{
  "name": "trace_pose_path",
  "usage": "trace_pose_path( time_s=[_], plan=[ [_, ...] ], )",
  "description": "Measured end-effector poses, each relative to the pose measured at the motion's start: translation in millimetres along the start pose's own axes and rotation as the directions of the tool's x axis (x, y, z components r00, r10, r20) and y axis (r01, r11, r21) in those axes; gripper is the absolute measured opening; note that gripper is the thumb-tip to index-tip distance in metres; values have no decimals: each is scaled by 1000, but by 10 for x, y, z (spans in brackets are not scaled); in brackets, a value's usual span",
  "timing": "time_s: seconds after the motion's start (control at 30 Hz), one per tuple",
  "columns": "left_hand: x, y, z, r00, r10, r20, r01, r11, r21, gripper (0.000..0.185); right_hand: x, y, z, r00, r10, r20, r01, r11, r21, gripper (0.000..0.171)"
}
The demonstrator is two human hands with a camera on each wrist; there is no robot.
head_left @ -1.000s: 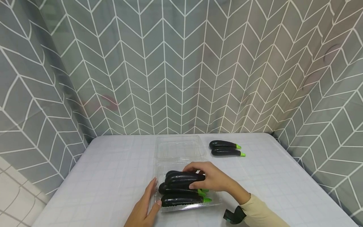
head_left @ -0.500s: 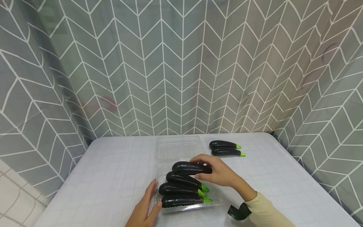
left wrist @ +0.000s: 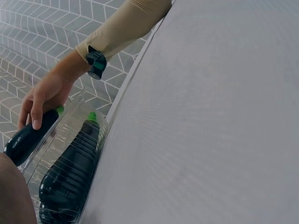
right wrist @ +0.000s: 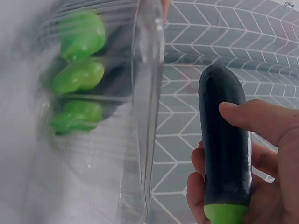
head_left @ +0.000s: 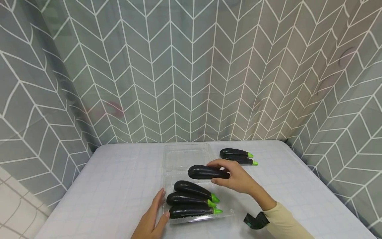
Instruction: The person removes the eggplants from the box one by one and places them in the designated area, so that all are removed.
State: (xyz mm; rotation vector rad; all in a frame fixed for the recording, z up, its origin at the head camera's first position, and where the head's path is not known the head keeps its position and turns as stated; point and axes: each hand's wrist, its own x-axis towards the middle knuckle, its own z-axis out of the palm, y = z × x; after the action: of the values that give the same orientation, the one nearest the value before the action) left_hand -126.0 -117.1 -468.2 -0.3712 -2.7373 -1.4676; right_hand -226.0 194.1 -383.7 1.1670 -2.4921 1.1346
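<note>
My right hand [head_left: 231,177] grips a dark eggplant [head_left: 206,172] by its stem end and holds it in the air above the far part of a clear plastic clamshell box [head_left: 228,212]. The right wrist view shows my thumb and fingers round that eggplant [right wrist: 225,144]. Three eggplants [head_left: 191,200] with green stems lie side by side in the box. My left hand [head_left: 153,217] rests flat against the box's left front corner, thumb on its rim. The left wrist view shows the box wall [left wrist: 70,140] with an eggplant [left wrist: 70,175] inside.
The box's open lid [head_left: 186,156] lies flat behind it. Two more eggplants [head_left: 237,156] lie on the white checked tablecloth [head_left: 113,179] at the back right. Grey chevron curtains [head_left: 191,66] close in the table on three sides.
My right hand has lifted the top eggplant off the pile in the box and carried it up and toward the far right. The left hand has stayed at the box's corner.
</note>
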Motion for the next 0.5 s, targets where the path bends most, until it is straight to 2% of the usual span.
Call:
trace_pose_path(
  time_s=[0.23, 0.5],
  plan=[
    [6, -8, -3, 1000, 3, 1, -3, 1000, -22, 68, -45, -7, -76, 999, 23, -42, -24, 999, -26, 42],
    [9, -14, 7, 1000, 11, 11, -11, 999, -33, 68, -41, -262, -215, 996, 64, -62, -67, 997, -41, 41]
  ],
)
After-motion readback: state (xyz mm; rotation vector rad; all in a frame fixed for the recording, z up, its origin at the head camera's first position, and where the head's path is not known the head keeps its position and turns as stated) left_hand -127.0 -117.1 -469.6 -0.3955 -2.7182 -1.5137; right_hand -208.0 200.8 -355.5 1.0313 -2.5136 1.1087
